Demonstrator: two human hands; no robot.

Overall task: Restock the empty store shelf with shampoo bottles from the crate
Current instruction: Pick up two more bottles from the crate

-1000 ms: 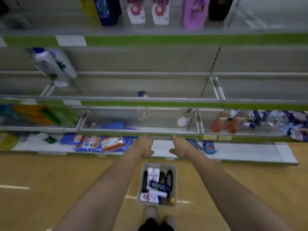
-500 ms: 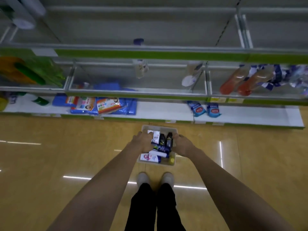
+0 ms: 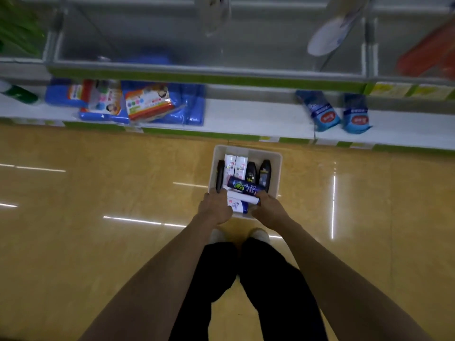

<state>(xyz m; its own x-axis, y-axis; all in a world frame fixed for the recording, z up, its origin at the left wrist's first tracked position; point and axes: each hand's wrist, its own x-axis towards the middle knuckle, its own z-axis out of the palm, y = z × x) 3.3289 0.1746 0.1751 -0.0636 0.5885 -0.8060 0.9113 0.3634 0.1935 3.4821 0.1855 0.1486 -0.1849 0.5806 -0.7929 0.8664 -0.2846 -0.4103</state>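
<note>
Both hands in crate [image 3: 277, 157]: left hand [image 3: 214, 209] and right hand [image 3: 268, 209] curled over near bottles, actual grip unclear; loose stack could tumble.

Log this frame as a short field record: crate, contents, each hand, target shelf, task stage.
crate: white crate on the floor by the shelving
contents: white, black and dark blue shampoo bottles, upright and lying
left hand: left hand reaching in at the near left side; grip unclear
right hand: right hand at the white bottle lying crosswise; grip unclear
target shelf: empty shelf bay above
task stage: picking, nothing lifted yet
</note>
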